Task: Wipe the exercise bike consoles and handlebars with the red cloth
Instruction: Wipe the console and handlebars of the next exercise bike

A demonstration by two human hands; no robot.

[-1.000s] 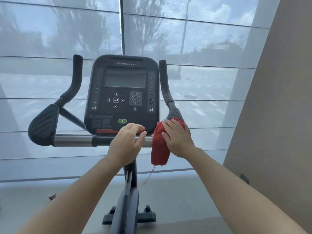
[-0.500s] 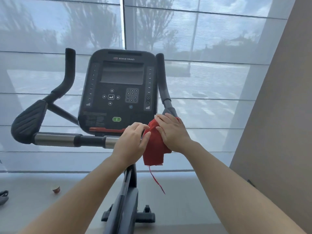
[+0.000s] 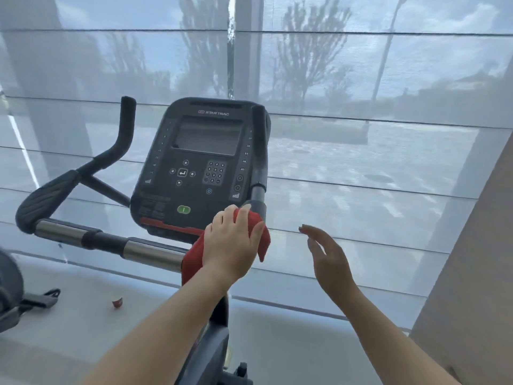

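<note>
Head — left hand point(image 3: 231, 243) grips red cloth point(image 3: 192, 257) on handlebar point(image 3: 150, 250).

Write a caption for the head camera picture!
Left hand grips the red cloth on the bike's handlebar; right hand hovers open beside it.

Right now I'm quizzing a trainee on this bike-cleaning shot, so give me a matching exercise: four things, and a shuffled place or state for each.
1 left hand
2 right hand
3 red cloth
4 small cup

A on the floor
B draped over the handlebar
C in the air, holding nothing
D gripping the red cloth

Pairs: 1-D, 2-C, 3-B, 4-A
</note>
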